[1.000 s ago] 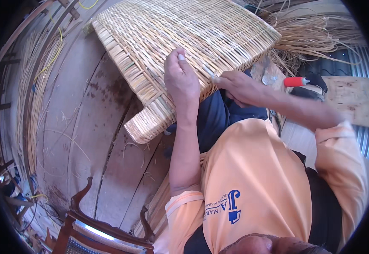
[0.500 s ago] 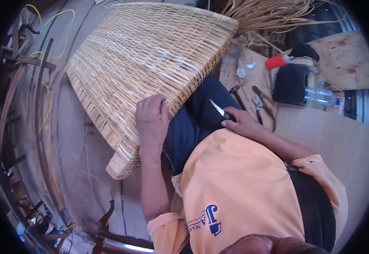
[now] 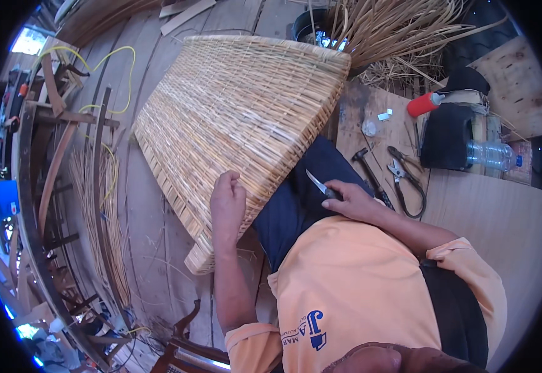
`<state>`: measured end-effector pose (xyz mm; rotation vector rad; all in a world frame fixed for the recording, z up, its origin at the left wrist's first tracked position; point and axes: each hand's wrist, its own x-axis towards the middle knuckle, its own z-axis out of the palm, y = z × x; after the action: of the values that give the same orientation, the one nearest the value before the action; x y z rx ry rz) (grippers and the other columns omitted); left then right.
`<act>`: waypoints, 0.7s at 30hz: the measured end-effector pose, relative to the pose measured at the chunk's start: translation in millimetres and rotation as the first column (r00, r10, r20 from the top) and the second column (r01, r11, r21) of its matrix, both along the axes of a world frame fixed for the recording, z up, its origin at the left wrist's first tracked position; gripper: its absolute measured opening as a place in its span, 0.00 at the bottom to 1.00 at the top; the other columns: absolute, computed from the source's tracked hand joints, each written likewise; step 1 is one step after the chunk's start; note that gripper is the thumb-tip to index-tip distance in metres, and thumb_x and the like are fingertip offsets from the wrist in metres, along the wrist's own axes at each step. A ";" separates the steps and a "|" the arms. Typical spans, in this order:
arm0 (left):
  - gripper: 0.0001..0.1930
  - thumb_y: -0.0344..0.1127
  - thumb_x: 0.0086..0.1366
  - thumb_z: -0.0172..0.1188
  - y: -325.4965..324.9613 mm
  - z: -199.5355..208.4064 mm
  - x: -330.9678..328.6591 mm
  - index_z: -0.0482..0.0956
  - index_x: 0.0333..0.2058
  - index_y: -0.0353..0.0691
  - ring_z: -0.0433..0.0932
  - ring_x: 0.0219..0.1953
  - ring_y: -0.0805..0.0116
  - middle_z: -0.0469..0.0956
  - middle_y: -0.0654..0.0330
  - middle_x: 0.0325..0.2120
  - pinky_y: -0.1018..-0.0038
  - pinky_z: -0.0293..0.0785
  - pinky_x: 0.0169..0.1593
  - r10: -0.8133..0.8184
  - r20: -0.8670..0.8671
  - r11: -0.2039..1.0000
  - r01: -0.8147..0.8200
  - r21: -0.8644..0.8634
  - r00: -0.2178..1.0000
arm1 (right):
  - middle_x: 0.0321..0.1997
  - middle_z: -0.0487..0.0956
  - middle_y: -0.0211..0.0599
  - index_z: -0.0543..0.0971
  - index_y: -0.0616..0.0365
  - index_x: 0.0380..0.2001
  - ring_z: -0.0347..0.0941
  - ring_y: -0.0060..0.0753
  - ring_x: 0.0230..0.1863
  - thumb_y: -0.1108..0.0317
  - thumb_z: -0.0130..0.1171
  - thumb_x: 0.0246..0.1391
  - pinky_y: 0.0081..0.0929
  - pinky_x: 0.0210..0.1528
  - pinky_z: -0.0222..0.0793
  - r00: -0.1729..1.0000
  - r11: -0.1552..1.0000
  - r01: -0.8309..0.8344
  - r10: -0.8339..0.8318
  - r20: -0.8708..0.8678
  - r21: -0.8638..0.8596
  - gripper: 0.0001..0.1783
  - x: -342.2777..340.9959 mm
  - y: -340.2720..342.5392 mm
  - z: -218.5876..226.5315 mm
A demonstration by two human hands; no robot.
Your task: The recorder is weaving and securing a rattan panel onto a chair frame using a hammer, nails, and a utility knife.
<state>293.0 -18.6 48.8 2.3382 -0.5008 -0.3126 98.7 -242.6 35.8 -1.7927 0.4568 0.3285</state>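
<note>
Right hand (image 3: 348, 200) grips a knife (image 3: 322, 188), left hand (image 3: 227, 199) is curled on the woven panel (image 3: 246, 105), can't tell from here if it's gripping.

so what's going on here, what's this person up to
A person has a woven panel in front of them. The right hand holds a knife, its blade over the dark trousers, apart from the panel. The left hand is curled at the panel's near edge; whether it grips anything is unclear. A hammer and cutters lie to the person's right.
</note>
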 end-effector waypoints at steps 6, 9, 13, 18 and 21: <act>0.10 0.30 0.60 0.54 -7.3 8.3 18.0 0.74 0.40 0.32 0.77 0.28 0.66 0.77 0.53 0.26 0.71 0.73 0.35 -0.061 -0.257 0.998 0.059 -0.015 0.964 | 0.35 0.77 0.41 0.73 0.60 0.49 0.74 0.32 0.37 0.61 0.61 0.50 0.29 0.42 0.68 1.000 1.000 0.020 -0.020 -0.019 0.006 0.24 -0.5 -4.9 -2.8; 0.10 0.29 0.61 0.53 -4.9 11.4 16.0 0.74 0.40 0.31 0.76 0.27 0.67 0.76 0.54 0.24 0.72 0.72 0.34 0.050 -0.301 0.999 -0.043 0.028 0.952 | 0.35 0.77 0.42 0.73 0.60 0.49 0.74 0.33 0.37 0.60 0.61 0.50 0.29 0.42 0.69 1.000 1.000 0.022 -0.022 -0.006 0.000 0.24 -2.4 -5.7 -2.2; 0.10 0.28 0.62 0.53 22.2 -3.5 8.1 0.74 0.41 0.30 0.72 0.27 0.73 0.75 0.59 0.29 0.75 0.70 0.33 0.086 -0.252 0.986 -0.119 -0.119 0.964 | 0.34 0.77 0.42 0.73 0.60 0.48 0.75 0.35 0.36 0.59 0.61 0.51 0.30 0.41 0.69 0.998 0.999 -0.021 0.023 -0.062 0.035 0.23 -3.9 -12.0 -4.8; 0.10 0.28 0.62 0.55 6.0 22.1 -13.4 0.75 0.42 0.31 0.70 0.29 0.79 0.74 0.63 0.28 0.81 0.68 0.34 0.047 -0.197 0.994 -0.064 -0.083 0.979 | 0.29 0.77 0.39 0.72 0.61 0.44 0.76 0.32 0.32 0.60 0.64 0.49 0.28 0.36 0.71 0.981 0.986 -0.166 0.166 -0.097 0.006 0.23 11.7 -2.1 18.7; 0.10 0.29 0.61 0.57 13.1 18.5 6.5 0.76 0.40 0.31 0.72 0.29 0.77 0.75 0.62 0.28 0.79 0.69 0.35 0.033 -0.503 0.963 -0.162 -0.216 0.864 | 0.25 0.75 0.35 0.71 0.61 0.39 0.74 0.26 0.26 0.60 0.63 0.51 0.23 0.28 0.70 0.996 0.834 0.064 -0.019 -0.087 0.549 0.19 28.5 17.3 22.7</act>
<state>299.5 -5.5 67.4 1.9260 -0.1530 -0.7338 127.2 -225.3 58.4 -1.2034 0.4036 0.4509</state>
